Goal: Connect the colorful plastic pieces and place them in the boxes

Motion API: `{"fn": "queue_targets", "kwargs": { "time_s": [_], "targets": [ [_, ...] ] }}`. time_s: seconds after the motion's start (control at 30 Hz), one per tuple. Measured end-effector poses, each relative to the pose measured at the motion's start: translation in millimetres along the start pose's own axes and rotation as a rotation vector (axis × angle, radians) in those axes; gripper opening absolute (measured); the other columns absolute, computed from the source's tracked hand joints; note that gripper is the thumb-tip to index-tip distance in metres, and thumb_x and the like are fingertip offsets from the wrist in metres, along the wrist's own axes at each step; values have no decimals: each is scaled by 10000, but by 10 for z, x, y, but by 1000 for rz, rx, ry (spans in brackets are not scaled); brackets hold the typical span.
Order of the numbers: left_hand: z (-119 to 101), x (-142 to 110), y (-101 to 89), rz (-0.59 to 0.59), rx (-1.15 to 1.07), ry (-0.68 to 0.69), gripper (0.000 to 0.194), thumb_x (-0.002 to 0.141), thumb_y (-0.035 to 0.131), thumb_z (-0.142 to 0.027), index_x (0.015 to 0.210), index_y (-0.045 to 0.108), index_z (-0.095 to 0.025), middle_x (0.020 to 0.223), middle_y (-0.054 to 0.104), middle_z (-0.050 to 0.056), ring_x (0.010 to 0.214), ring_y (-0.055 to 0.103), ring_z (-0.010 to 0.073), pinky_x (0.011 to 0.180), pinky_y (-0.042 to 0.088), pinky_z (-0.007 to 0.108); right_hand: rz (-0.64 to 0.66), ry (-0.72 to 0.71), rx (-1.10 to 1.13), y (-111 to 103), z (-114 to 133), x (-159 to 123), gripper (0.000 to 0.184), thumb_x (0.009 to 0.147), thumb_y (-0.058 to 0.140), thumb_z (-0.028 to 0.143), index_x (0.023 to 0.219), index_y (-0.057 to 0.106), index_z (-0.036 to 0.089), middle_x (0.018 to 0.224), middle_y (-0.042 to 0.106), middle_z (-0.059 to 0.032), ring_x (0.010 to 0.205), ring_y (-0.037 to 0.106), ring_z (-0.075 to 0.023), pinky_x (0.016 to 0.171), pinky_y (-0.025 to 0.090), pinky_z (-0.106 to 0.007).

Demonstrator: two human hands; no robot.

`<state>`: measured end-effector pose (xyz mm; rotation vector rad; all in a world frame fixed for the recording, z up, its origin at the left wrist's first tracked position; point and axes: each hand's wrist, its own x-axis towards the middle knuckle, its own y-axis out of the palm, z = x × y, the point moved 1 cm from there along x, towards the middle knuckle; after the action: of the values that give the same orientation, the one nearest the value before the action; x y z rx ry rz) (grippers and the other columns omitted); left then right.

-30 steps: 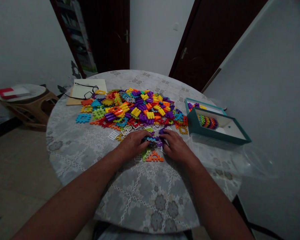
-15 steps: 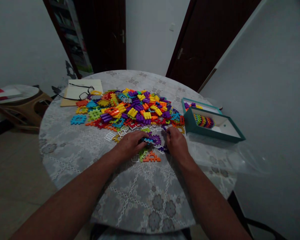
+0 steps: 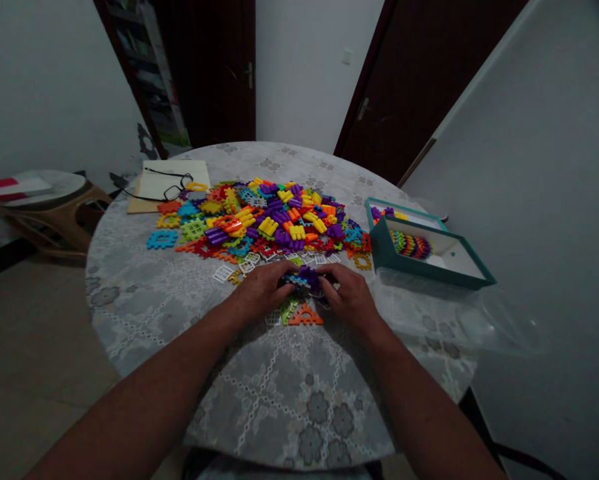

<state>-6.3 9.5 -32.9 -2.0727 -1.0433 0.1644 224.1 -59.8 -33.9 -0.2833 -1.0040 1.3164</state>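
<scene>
The right fingers point(image 3: 333, 269) have moved back in against the purple piece point(image 3: 310, 277).

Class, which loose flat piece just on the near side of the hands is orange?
The toothed piece with the arched opening. Its colour sets it apart from the green piece beside it and the white lattice piece farther left.

Shows bare left forearm point(image 3: 174, 373) and bare right forearm point(image 3: 414, 393), uncovered along full visible length. Tapers on each side, broad near lower edge of view, narrower at far end. Ends in bare left hand point(image 3: 263, 289) and bare right hand point(image 3: 351, 295). Also shows pale greyish patch point(image 3: 284, 473) at bottom centre; too dim to tell whether clothing.
</scene>
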Motion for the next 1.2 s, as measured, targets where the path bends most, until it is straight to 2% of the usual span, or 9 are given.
{"fn": "queue_targets", "kwargs": {
  "time_s": [0.13,0.23,0.33,0.5,0.57,0.73,0.93,1.07,1.2],
  "targets": [
    [23,-7,4,4,1,2,323,971,673,-214,1288,714,-262,1185,787,73,1069,725,260,988,546,421,30,-58,34,70,21,-9,177,1019,614,204,1132,748,229,1088,795,-92,1028,749,-237,942,584,-374],
    [39,-11,10,9,2,9,391,966,689,-218,1353,695,-274,1287,772,90,1137,719,274,1031,541,449,54,-74,68,98,41,-21,196,1024,612,201,1152,754,239,1112,799,-86,1043,751,-231,953,589,-376],
    [39,-8,12,26,-13,21,414,958,694,-201,1364,692,-281,1239,785,87,1070,728,263,997,552,447,65,-69,106,94,52,-28,274,1024,565,180,1206,759,245,1171,801,-79,1084,751,-227,987,587,-376],
    [15,6,-8,25,-4,29,292,942,697,-170,1220,726,-253,1064,783,65,962,715,246,938,551,427,-123,149,-2,-62,-50,-4,381,974,499,138,1232,762,235,1114,800,-80,977,758,-238,929,603,-385],
    [4,10,-21,-4,9,17,274,939,691,-159,1196,723,-250,1051,775,63,956,711,244,928,549,422,-148,191,-76,-148,-122,4,390,949,494,119,1210,767,217,1100,794,-96,974,753,-251,939,599,-403],
    [-8,14,-38,-55,12,-7,255,946,690,-162,1180,721,-258,1074,771,59,962,703,243,928,543,418,-9,136,-218,-224,-238,-19,348,931,538,102,1172,772,195,1140,772,-136,1072,726,-278,1001,571,-432],
    [14,17,-9,-4,16,43,211,942,697,-164,1138,718,-240,1035,754,48,948,690,228,925,531,395,217,48,-249,-47,-142,-62,281,977,695,228,1255,730,215,1253,721,-136,1188,651,-299,1083,520,-477],
    [5,16,-9,13,28,41,209,937,686,-162,1133,717,-227,1030,743,51,939,686,234,899,523,388,275,54,-325,28,-97,-54,120,972,718,215,1089,745,210,1231,701,-141,1184,617,-309,1076,511,-483],
    [-16,17,-17,21,12,36,227,932,685,-160,1142,722,-237,1039,747,47,943,688,235,908,524,390,265,17,-344,49,-117,-49,84,986,677,206,1063,712,212,1299,672,-155,1204,593,-314,1079,503,-495]
  ]
}}
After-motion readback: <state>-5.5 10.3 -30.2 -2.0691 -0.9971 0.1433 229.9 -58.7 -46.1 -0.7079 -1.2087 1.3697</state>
